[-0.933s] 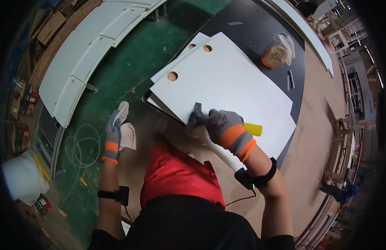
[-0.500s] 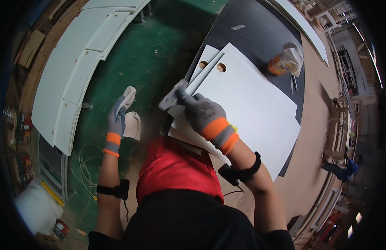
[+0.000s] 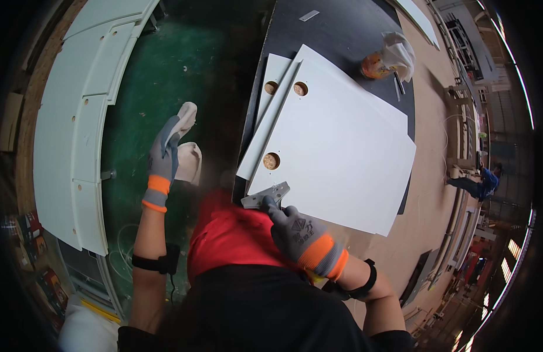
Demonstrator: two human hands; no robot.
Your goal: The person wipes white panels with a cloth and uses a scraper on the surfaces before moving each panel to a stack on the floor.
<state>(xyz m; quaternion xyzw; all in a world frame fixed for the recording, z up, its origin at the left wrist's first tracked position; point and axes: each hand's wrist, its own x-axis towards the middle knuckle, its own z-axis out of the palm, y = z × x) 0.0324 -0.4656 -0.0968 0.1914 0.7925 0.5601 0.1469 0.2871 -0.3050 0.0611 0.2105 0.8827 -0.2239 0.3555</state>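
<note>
Nearest to us, our right hand (image 3: 298, 232), in a grey glove with an orange cuff, is closed around a flat metal scraper (image 3: 265, 195), the fingers wrapped over its near end. The blade end lies against the near left edge of the top white panel (image 3: 342, 152), just below the nearest round hole (image 3: 271, 161). That scraper looks stiff, thin and light; we judge it is best gripped at the back, clear of the edge. The panel looks rigid, broad and smooth, probably slippery and easy to scratch. It rests on a dark worktable (image 3: 342, 29). Out to the left, our left hand (image 3: 166, 154) hangs over the green floor (image 3: 148, 76), fingers curled on a pale cloth (image 3: 186, 114), soft and limp. Farther off sits an orange pot (image 3: 374, 66) under a rag.
</note>
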